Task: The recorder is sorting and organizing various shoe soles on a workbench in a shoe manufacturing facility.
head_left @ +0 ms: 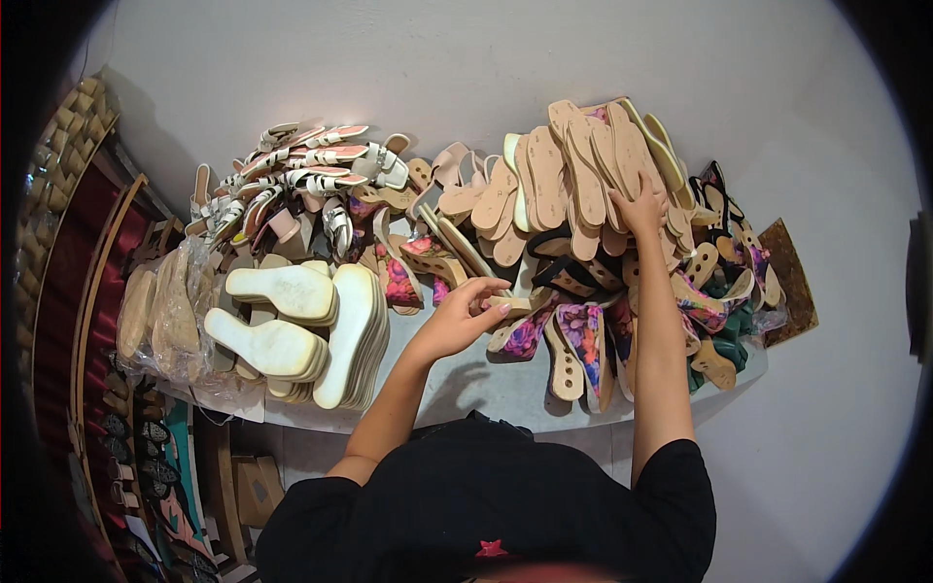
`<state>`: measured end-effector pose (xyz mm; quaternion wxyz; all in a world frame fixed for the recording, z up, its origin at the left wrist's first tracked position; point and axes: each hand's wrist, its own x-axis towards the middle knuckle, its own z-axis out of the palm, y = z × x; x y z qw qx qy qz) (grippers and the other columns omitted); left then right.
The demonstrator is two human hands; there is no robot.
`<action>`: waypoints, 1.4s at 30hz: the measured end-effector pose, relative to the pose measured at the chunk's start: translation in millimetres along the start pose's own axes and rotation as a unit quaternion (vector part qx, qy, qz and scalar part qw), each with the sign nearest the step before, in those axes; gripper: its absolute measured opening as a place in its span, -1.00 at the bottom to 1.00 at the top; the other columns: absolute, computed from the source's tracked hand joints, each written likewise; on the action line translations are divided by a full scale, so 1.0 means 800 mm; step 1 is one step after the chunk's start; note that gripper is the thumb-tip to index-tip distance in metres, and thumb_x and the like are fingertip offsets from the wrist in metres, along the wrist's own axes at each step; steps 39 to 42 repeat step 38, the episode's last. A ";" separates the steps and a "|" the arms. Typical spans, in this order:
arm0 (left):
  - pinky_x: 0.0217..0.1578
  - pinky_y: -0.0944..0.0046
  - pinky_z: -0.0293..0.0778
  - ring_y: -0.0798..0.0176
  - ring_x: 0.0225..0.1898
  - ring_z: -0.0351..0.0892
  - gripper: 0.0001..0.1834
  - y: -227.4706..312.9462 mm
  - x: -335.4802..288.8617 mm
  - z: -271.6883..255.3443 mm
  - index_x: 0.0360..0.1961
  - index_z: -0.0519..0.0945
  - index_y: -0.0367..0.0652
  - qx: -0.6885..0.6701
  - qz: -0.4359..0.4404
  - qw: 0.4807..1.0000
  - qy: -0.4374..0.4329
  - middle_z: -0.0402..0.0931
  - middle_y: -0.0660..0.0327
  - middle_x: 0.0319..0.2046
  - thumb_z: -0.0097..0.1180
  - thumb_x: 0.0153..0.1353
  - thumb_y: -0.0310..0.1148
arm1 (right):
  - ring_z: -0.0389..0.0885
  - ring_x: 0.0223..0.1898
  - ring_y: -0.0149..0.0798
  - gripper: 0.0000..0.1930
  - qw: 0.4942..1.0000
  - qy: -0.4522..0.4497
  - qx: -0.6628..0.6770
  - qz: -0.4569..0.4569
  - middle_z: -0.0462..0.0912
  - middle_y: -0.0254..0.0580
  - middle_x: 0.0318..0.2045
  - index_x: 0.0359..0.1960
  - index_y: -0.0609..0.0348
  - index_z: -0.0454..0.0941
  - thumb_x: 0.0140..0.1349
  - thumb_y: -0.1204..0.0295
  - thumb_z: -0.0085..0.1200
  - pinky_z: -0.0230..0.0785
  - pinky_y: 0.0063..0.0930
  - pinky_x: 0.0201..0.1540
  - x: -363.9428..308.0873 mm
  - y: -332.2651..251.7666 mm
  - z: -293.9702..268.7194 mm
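My right hand reaches into a heap of beige insoles at the back right of the table, its fingers spread over the insoles and touching them. Over the middle of the table is my left hand, with thumb and fingers apart. Just beyond its fingertips lies the end of a pale sole; whether they touch is unclear. Close to that hand are wedge heels covered in floral fabric and black-strapped sandals.
Thick white soles are stacked at the table's front left, next to soles in clear plastic. White strappy sandals are piled behind them. A brown board leans at the right end. Shelves with footwear stand at left.
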<state>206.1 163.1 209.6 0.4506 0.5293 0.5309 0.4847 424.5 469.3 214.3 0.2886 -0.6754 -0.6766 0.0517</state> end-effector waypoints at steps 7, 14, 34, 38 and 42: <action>-0.31 0.39 0.41 0.39 -0.29 0.49 -0.60 -0.008 0.027 -0.002 0.00 0.42 -0.23 0.057 0.044 0.997 0.003 0.47 0.18 -0.20 0.07 0.18 -0.24 | 0.38 -0.06 0.21 -0.42 0.991 0.055 0.020 -0.123 0.34 0.19 -0.11 0.14 -0.04 0.24 0.05 0.25 0.14 0.28 -0.07 -0.04 0.001 -0.011 0.003; -0.15 0.29 0.40 0.31 -0.18 0.50 -0.54 -0.007 0.046 -0.020 0.06 0.36 -0.23 0.029 -0.008 1.000 0.005 0.44 0.15 -0.15 0.07 0.18 -0.24 | 0.50 -0.34 -0.11 -0.53 0.896 -0.023 0.410 -0.168 0.48 -0.06 -0.42 0.02 0.25 0.35 0.17 0.20 0.04 0.35 -0.29 -0.19 -0.047 -0.056 -0.024; -0.38 0.47 0.42 0.42 -0.32 0.47 -0.43 -0.020 0.042 -0.005 0.05 0.25 -0.29 -0.235 0.014 0.952 0.198 0.42 0.21 -0.25 0.24 0.03 -0.45 | 0.42 -0.23 -0.35 -0.56 0.752 -0.198 0.624 -0.073 0.50 -0.17 -0.21 -0.04 0.32 0.37 0.31 0.13 -0.15 0.27 -0.49 -0.13 -0.279 -0.116 0.037; -0.51 0.56 0.28 0.53 -0.42 0.42 -0.47 -0.021 0.023 -0.011 0.04 0.31 -0.28 -0.195 0.011 0.970 0.144 0.48 0.19 -0.21 0.23 0.06 -0.40 | 0.42 -0.16 -0.26 -0.57 0.809 -0.106 0.556 -0.162 0.47 -0.09 -0.13 -0.01 0.27 0.37 0.30 0.13 -0.13 0.24 -0.44 -0.06 -0.296 -0.123 0.037; -0.51 0.56 0.28 0.53 -0.42 0.42 -0.47 -0.021 0.023 -0.011 0.04 0.31 -0.28 -0.195 0.011 0.970 0.144 0.48 0.19 -0.21 0.23 0.06 -0.40 | 0.42 -0.16 -0.26 -0.57 0.809 -0.106 0.556 -0.162 0.47 -0.09 -0.13 -0.01 0.27 0.37 0.30 0.13 -0.13 0.24 -0.44 -0.06 -0.296 -0.123 0.037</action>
